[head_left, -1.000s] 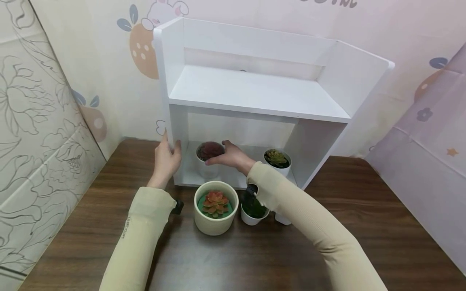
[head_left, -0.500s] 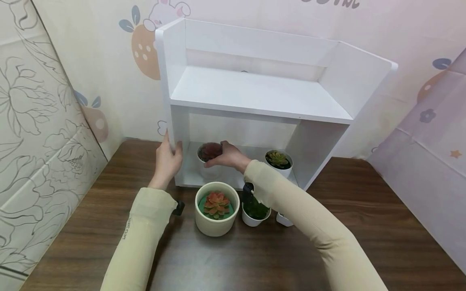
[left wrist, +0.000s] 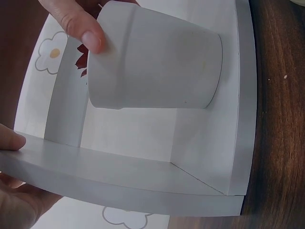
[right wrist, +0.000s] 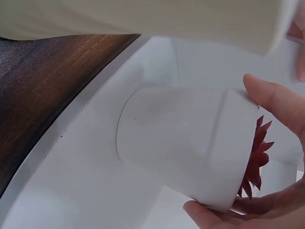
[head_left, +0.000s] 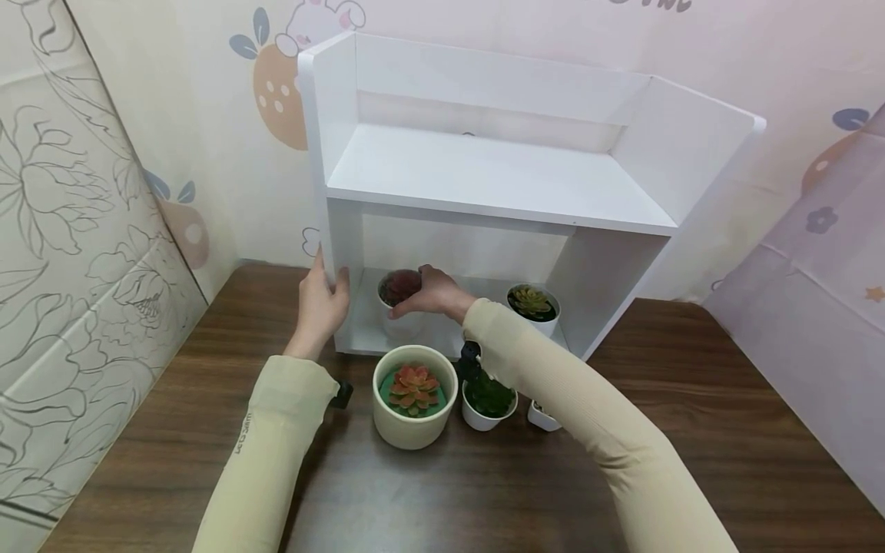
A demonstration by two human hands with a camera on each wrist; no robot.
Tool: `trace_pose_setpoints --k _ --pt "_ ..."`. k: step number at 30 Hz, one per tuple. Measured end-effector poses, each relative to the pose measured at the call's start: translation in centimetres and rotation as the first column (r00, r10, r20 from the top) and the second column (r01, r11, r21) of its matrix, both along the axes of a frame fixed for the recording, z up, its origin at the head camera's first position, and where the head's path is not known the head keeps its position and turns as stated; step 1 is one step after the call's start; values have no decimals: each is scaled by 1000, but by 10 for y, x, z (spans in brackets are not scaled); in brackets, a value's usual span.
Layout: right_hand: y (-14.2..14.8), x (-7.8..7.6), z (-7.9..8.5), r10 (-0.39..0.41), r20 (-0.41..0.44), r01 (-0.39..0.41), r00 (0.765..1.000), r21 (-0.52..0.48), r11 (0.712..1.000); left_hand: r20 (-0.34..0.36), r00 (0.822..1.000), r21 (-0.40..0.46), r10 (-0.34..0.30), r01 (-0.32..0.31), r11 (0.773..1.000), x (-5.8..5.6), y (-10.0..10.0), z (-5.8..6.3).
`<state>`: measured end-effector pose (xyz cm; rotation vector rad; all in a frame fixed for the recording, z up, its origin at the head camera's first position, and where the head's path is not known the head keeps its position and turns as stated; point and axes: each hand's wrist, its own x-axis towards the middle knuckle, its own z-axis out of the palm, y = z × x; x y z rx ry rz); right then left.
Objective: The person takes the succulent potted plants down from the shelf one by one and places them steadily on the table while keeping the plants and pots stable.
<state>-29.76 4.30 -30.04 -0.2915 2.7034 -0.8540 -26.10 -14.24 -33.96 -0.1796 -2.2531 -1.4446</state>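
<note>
My right hand (head_left: 437, 295) holds a white flowerpot (right wrist: 181, 143) by its rim, thumb and fingers on either side. A dark red succulent (head_left: 401, 286) fills the pot, which stands upright at the left of the lower shelf, its base at the board. My left hand (head_left: 322, 309) grips the left side panel (left wrist: 95, 179) of the white shelf unit (head_left: 484, 165), thumb inside and fingers outside. In front of the unit stands a cream pot (head_left: 409, 430) with an orange-red succulent (head_left: 414, 389).
A white pot with a green succulent (head_left: 531, 302) stands at the lower shelf's right end. On the wooden table (head_left: 415, 507), a small pot with a dark green plant (head_left: 488, 395) and a small white pot (head_left: 543, 417) sit by the right forearm, partly covered by it.
The right hand has shifted slightly left over the rim of the flowerpot it holds. The left hand keeps its grip on the panel. The head view has shifted a little.
</note>
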Motion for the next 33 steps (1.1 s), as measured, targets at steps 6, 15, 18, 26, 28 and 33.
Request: trace_pose_setpoints --k 6,15,18,26,28,33 --pt "0 0 -1 -17 -22 18 1000 23 1000 18 1000 9 -8 8 1000 1 1 0" --pt "4 1 1 -22 -72 24 997 28 999 14 1000 6 -10 10 1000 1 0 0" --pt "5 1 5 -27 -80 29 996 15 999 14 1000 4 -8 8 1000 0 0 0" --pt "12 6 12 -45 -89 42 995 -34 999 10 1000 3 -4 4 1000 0 0 0" --pt "13 7 14 -51 -90 47 995 -47 998 13 1000 3 -1 1 1000 -1 0 0" --pt "18 14 20 -57 -102 49 993 -86 995 26 1000 7 -6 6 1000 0 0 1"
